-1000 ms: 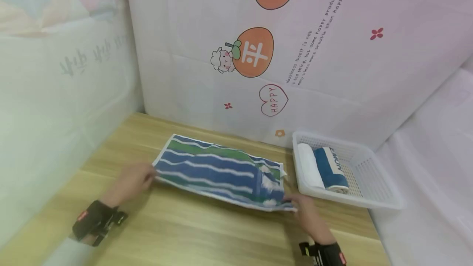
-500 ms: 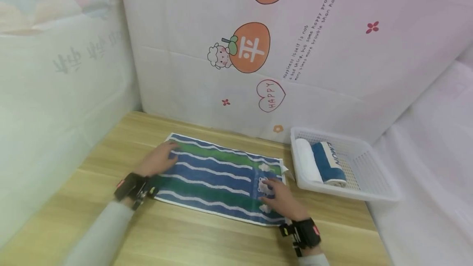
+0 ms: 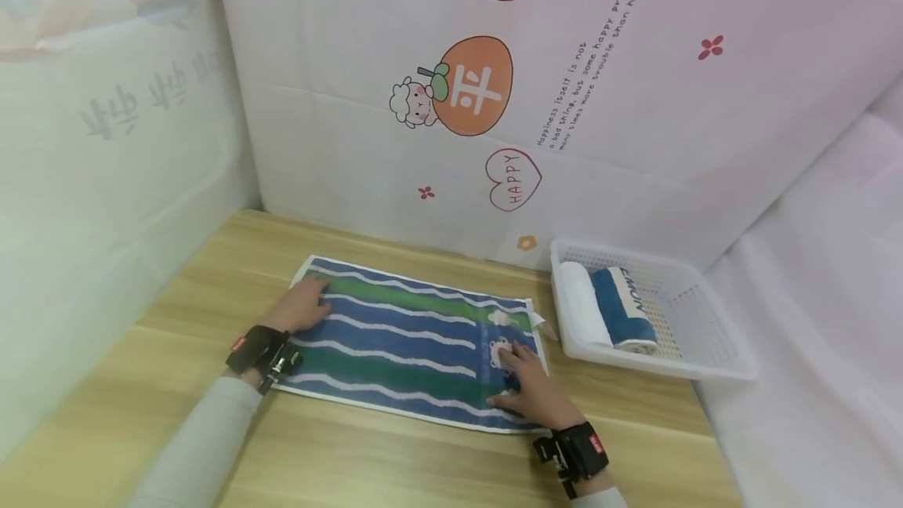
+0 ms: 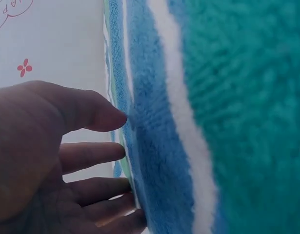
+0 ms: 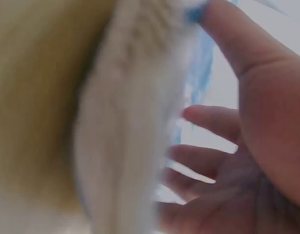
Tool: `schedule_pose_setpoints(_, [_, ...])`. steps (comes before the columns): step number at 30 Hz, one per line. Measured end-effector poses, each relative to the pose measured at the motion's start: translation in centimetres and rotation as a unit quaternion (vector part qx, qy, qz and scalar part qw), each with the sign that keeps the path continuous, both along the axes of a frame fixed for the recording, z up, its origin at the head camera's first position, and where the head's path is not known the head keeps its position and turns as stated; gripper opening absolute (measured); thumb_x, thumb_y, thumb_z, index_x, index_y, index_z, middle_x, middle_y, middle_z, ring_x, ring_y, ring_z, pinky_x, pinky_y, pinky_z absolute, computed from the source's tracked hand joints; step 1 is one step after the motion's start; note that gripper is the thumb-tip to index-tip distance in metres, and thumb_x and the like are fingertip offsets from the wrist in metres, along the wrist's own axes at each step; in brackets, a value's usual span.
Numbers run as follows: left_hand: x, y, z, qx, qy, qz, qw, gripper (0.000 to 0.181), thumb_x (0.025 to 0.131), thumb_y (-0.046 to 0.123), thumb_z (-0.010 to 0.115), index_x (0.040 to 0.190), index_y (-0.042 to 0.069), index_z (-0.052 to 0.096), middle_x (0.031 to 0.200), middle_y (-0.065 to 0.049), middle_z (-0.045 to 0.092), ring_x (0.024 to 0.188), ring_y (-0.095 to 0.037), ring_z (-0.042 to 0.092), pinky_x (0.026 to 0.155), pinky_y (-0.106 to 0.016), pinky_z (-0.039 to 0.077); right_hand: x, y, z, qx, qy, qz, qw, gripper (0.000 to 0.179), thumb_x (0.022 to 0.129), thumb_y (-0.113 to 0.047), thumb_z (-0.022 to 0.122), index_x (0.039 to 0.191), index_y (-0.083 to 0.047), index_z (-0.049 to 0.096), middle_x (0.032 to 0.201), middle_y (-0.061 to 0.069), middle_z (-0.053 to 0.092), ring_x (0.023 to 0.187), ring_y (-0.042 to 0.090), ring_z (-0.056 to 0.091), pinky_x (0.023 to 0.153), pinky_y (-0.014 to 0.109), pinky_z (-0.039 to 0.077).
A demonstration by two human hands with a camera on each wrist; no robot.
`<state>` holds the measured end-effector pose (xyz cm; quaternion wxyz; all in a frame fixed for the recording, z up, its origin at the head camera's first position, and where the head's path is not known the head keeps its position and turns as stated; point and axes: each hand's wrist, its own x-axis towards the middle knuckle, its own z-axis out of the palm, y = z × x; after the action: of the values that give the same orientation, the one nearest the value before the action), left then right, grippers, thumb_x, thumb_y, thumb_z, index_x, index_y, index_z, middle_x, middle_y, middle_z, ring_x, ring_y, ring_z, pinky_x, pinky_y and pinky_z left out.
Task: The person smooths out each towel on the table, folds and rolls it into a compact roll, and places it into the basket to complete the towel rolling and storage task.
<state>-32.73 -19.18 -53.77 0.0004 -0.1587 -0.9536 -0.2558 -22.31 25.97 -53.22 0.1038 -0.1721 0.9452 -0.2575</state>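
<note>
A blue and green towel (image 3: 402, 347) with wavy white stripes lies spread flat on the wooden table. Its right end carries a small animal pattern, partly hidden by fingers. My left hand (image 3: 299, 306) rests on the towel's left end, fingertips touching the cloth; in the left wrist view the thumb and fingers of the left hand (image 4: 81, 146) are spread against the pile. On the right end lies my right hand (image 3: 536, 390), fingers spread over the pattern. The right wrist view shows the right hand (image 5: 228, 156) with its fingertips against the towel, whose white edge (image 5: 135, 126) is blurred close to the camera.
At the back right stands a white plastic basket (image 3: 712, 343) holding a rolled white towel (image 3: 585, 304) and a rolled blue and cream towel (image 3: 622, 310). Printed white cloth (image 3: 353, 139) hangs behind the wooden table (image 3: 339, 453) and along both sides.
The towel's raised front edge has come down and it now lies flat. Both hands have let go of that edge and moved onto the towel's top.
</note>
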Motion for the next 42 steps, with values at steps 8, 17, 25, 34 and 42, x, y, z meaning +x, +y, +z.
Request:
schedule_pose_setpoints(8, [-0.6, -0.4, 1.4, -0.008, 0.014, 0.02, 0.9997, 0.048, 0.085, 0.008, 0.066, 0.123, -0.019, 0.057, 0.121, -0.038, 0.06, 0.116, -0.054, 0.057, 0.102, -0.062, 0.045, 1.1, 1.1, 0.5, 0.014, -0.044, -0.026, 0.9986, 0.102, 0.072, -0.039, 0.091, 0.151, 0.004, 0.042, 0.161, 0.031, 0.027, 0.146, 0.053, 0.028, 0.113, 0.066, 0.032])
schedule_pose_setpoints(17, [-4.0, -0.6, 1.8, 0.005, 0.028, 0.02, 0.9994, 0.045, 0.086, 0.0, 0.055, 0.127, -0.017, 0.057, 0.13, -0.039, 0.056, 0.124, -0.055, 0.051, 0.108, -0.064, 0.04, -4.0, -0.9, 3.0, -0.003, 0.036, -0.004, 0.9993, 0.058, 0.099, -0.023, 0.068, 0.143, 0.008, 0.049, 0.146, 0.031, 0.05, 0.134, 0.045, 0.051, 0.11, 0.061, 0.04])
schedule_pose_setpoints(25, [-6.1, -0.6, 0.8, -0.012, -0.017, 0.008, 0.9998, 0.047, 0.09, -0.007, 0.044, 0.136, -0.019, 0.048, 0.14, -0.042, 0.045, 0.133, -0.057, 0.042, 0.113, -0.063, 0.033, -9.9, -1.2, 0.9, 0.065, 0.049, 0.0, 0.9967, 0.022, 0.104, -0.021, 0.058, 0.106, 0.0, 0.062, 0.11, 0.021, 0.066, 0.115, 0.042, 0.06, 0.09, 0.049, 0.05])
schedule_pose_setpoints(34, [-7.4, -1.5, -0.4, 0.021, 0.026, 0.003, 0.9994, 0.041, 0.086, -0.011, 0.05, 0.126, -0.016, 0.057, 0.129, -0.037, 0.057, 0.124, -0.053, 0.051, 0.109, -0.062, 0.039, -12.1, 0.3, 1.5, 0.058, 0.043, -0.04, 0.9966, 0.018, 0.102, -0.01, 0.057, 0.108, 0.003, 0.069, 0.094, 0.016, 0.069, 0.081, 0.029, 0.065, 0.072, 0.043, 0.054])
schedule_pose_setpoints(42, [-8.8, -2.5, -1.8, 0.012, 0.08, -0.008, 0.9967, 0.021, 0.081, -0.009, 0.058, 0.1, -0.01, 0.066, 0.097, -0.025, 0.066, 0.099, -0.044, 0.059, 0.092, -0.058, 0.049, -14.7, 1.6, 1.3, 0.129, 0.068, -0.051, 0.988, 0.039, 0.089, 0.015, 0.056, 0.128, 0.012, 0.06, 0.124, 0.028, 0.065, 0.117, 0.043, 0.061, 0.098, 0.052, 0.052])
